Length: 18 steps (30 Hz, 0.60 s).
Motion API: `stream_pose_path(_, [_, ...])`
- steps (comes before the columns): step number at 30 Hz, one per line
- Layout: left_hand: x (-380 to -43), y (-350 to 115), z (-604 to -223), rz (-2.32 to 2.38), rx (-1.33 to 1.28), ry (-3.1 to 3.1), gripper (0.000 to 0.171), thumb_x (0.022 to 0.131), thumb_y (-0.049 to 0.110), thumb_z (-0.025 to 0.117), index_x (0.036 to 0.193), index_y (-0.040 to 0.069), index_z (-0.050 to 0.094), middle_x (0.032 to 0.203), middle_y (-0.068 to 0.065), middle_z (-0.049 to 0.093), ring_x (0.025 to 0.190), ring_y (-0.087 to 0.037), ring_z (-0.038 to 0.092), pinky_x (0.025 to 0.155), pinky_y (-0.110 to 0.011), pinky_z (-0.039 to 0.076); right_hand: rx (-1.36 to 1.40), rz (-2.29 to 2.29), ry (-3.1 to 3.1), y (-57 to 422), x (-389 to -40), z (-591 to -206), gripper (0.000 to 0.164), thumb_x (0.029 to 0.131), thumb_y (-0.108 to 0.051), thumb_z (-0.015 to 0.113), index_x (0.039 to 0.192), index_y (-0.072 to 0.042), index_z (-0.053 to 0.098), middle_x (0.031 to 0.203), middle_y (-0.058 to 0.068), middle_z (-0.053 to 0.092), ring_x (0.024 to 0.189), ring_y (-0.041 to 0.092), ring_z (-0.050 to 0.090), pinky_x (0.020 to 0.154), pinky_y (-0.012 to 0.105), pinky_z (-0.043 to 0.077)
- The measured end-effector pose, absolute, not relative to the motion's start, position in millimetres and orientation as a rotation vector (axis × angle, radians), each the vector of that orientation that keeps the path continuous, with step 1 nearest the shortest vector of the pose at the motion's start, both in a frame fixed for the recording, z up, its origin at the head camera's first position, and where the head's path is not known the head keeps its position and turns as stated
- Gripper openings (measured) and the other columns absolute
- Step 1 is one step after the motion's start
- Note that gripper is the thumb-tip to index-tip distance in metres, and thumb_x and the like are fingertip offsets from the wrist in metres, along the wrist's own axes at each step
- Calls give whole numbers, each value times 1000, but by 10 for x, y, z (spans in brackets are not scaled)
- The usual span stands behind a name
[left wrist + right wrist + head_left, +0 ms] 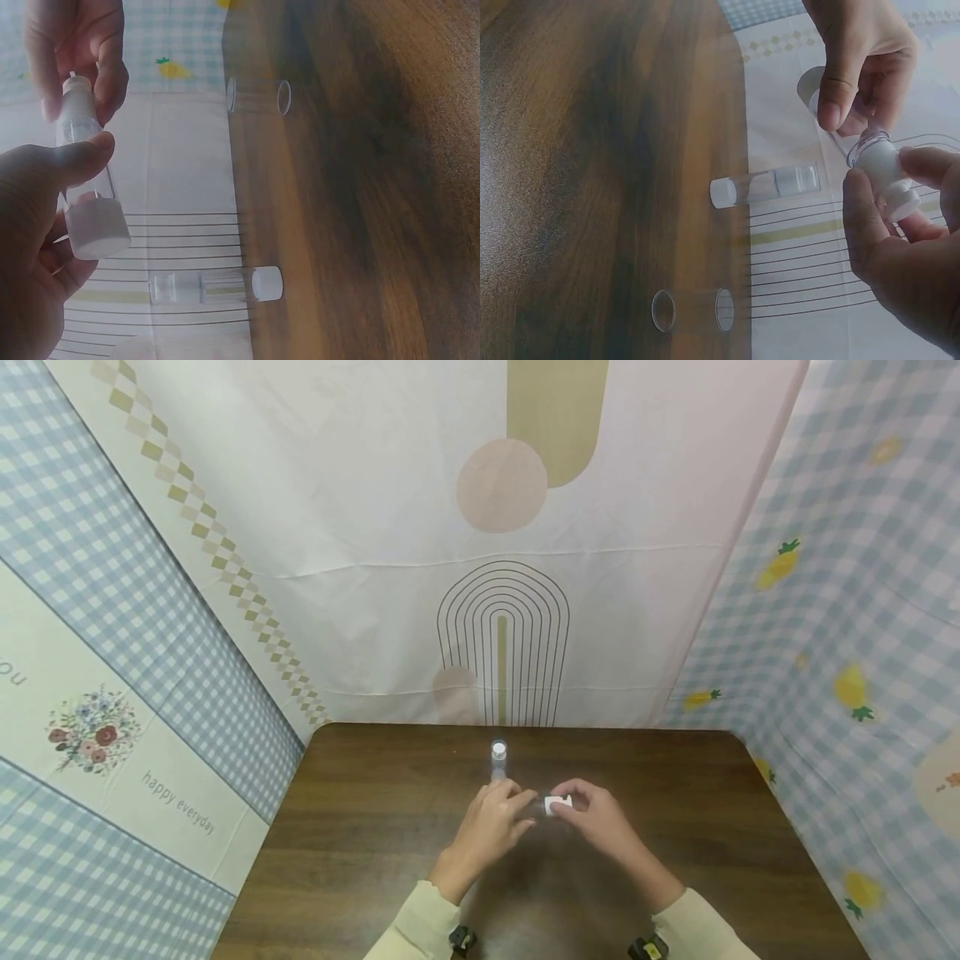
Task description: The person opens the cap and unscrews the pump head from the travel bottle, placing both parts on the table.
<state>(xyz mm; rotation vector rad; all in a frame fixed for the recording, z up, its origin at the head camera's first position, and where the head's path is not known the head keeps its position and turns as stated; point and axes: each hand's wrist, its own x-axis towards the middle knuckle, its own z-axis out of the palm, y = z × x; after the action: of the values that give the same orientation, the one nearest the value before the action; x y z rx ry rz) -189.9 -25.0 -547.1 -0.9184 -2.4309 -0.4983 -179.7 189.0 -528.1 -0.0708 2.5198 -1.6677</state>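
My left hand (489, 825) grips the clear body of a small pump bottle (97, 225), thumb across its side, the white base toward the left wrist camera. The fingers and thumb of my right hand (600, 820) pinch the white pump top (881, 166) at the bottle's other end. In the left wrist view a thin stem pokes up from that top. A second clear bottle (765, 186) with a white base stands upright on the table, just beyond my left hand. Also upright on the table is a see-through cylindrical cover (694, 310), hidden in the head view.
The brown wooden table (360, 860) ends at a white patterned cloth (375, 635) hanging behind it. Blue checked cloths hang along the left (150, 568) and right (825, 610) sides.
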Motion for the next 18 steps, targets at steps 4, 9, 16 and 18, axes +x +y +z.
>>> stream_pose_path(4, [-1901,-246,-5453,-504,-919,-2430,39,78,28,92,112,17,77,96,2,67,89,-15,62,78,-31,52,-133,-1665,2549,1903,-1791,-5271,20,91,-16,79,107,-9,69,106,10,71,91,20,69,71,28,58])
stream_pose_path(9, [-1897,-247,-5444,-512,-922,-2419,41,76,27,93,112,16,78,95,1,67,88,-15,62,78,-30,53,-194,-1674,2557,1910,-1779,-5275,25,90,-9,78,113,-10,68,114,11,70,100,23,69,78,29,59])
stream_pose_path(16, [-1898,-245,-5449,-486,-923,-2434,40,78,30,91,113,18,77,96,3,67,90,-14,62,80,-30,53,-274,-1745,2508,1931,-1771,-5295,58,88,-11,82,138,-4,54,140,22,59,133,42,57,105,44,53])
stream_pose_path(18, [-1896,-244,-5444,-477,-921,-2431,39,79,31,91,113,18,77,96,3,67,90,-14,62,81,-29,53,-259,-1737,2512,1932,-1770,-5297,59,88,-15,82,139,-4,54,140,22,59,133,43,56,104,44,53])
